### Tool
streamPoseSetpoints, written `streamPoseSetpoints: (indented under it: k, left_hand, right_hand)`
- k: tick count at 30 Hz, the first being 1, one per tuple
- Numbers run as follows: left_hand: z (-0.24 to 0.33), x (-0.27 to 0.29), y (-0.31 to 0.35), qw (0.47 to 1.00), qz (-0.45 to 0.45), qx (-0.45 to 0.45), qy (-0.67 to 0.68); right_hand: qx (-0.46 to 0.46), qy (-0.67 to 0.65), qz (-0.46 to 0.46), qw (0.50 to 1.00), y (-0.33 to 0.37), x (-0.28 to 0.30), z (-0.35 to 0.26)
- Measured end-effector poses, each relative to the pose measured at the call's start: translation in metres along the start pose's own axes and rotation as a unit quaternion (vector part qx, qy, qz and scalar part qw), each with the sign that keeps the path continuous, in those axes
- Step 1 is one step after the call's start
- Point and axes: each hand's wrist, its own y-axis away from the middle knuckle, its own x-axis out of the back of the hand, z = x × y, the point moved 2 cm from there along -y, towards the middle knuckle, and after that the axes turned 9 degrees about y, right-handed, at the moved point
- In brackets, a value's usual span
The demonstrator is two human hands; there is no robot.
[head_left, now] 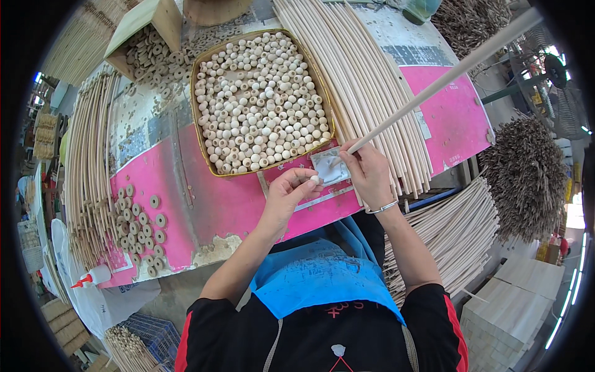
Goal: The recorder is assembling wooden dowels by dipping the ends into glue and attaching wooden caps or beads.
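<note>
The left hand (286, 197) pinches a small pale wooden bead (315, 180) between thumb and fingertips, while the right hand (370, 177), with a bangle (383, 208) at its wrist, is closed around a long wooden rod (437, 90) near its lower end. That end points into a small square dish (336, 178) between the two hands, which holds something white; whether the tip touches it I cannot tell. Just beyond the left hand stands a gold-rimmed basket (273, 164) full of similar beads (260, 105). Beyond the right hand, a row of rods (372, 87) lies side by side along the pink-covered desk (235, 211). Well to the left of the left hand, wooden rings (160, 221) lie grouped near a desk edge, with thin sticks (90, 173) past them and a red-tipped white bottle (96, 274) nearer the person. Far right of the right hand stands a fan (558, 93).
</note>
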Motion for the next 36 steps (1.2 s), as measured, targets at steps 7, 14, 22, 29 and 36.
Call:
streamPoseSetpoints:
  k: [7, 14, 22, 29, 36]
  left_hand:
    - [-0.005, 0.002, -0.010, 1.000, 0.021, 0.005, 0.009]
    - [-0.004, -0.008, -0.016, 0.997, 0.024, 0.020, 0.066]
    - [-0.002, -0.018, -0.015, 0.992, 0.019, 0.052, 0.116]
    - [0.000, -0.022, -0.012, 0.992, 0.003, 0.054, 0.115]
    - [-0.005, -0.020, -0.011, 0.991, -0.002, 0.032, 0.127]
  right_hand:
    - [0.006, -0.034, 0.074, 0.997, 0.003, 0.011, 0.018]
    - [-0.050, -0.218, 0.104, 0.969, 0.014, 0.027, 0.007]
    - [-0.039, -0.246, 0.102, 0.963, 0.024, 0.026, -0.003]
    - [-0.034, -0.247, 0.085, 0.965, 0.031, 0.021, 0.000]
    - [-0.015, -0.239, 0.081, 0.968, 0.035, 0.020, -0.003]
